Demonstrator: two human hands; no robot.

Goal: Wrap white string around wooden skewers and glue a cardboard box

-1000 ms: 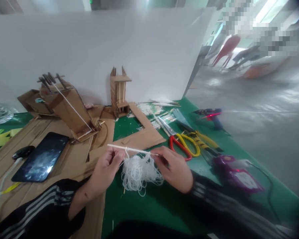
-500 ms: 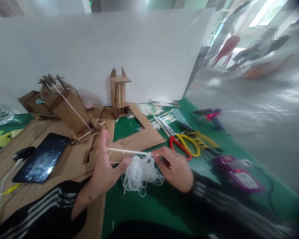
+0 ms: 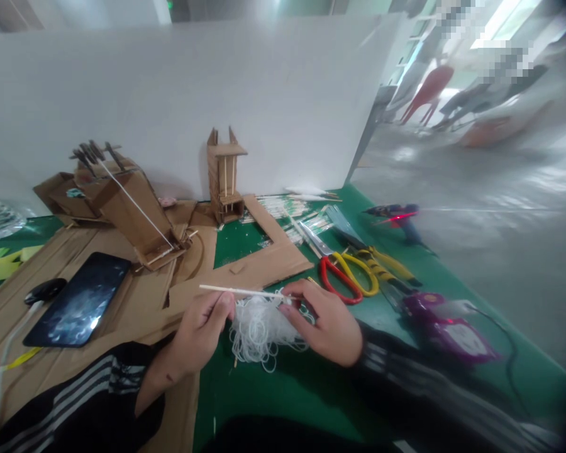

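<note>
Across 2 hands [image 3: 199, 328] [image 3: 329, 319] runs seemingly 1 pale stick [image 3: 251, 292].

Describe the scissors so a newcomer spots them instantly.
On the green table, find the person's right hand. Just beyond it lie the scissors, next to the yellow-and-black tool. Their handle loops set them apart: one red, one yellow.
</note>
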